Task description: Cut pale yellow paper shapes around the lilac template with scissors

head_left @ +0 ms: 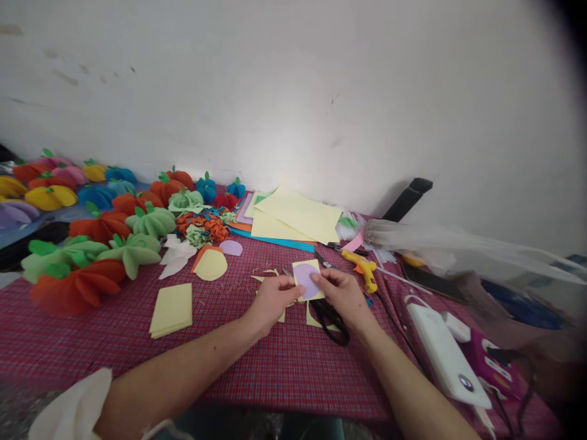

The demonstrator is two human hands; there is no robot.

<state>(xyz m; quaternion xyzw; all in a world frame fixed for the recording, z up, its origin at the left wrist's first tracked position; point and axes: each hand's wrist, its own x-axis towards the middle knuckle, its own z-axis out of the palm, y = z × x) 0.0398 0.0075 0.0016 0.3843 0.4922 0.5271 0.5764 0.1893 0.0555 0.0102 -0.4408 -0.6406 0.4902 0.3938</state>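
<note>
Between my two hands is a purple paper circle (304, 280) laid over a pale yellow paper piece (313, 265). My left hand (274, 299) pinches the left edge of both papers. The right side is gripped by my right hand (338, 292), its thumb flat on the purple circle. Black-handled scissors (334, 322) lie on the cloth just below my right hand. Around them are yellow paper offcuts (316, 318). To the left rest a stack of yellow paper rectangles (171, 310) and some cut yellow rounds (211, 264).
Several colourful paper pumpkins (98, 226) fill the left of the checked tablecloth (257, 373). Yellow sheets (298, 217) lie at the back. On the right are a yellow glue gun (364, 269), a white power bank (447, 351) and a purple power strip (493, 366) with cables.
</note>
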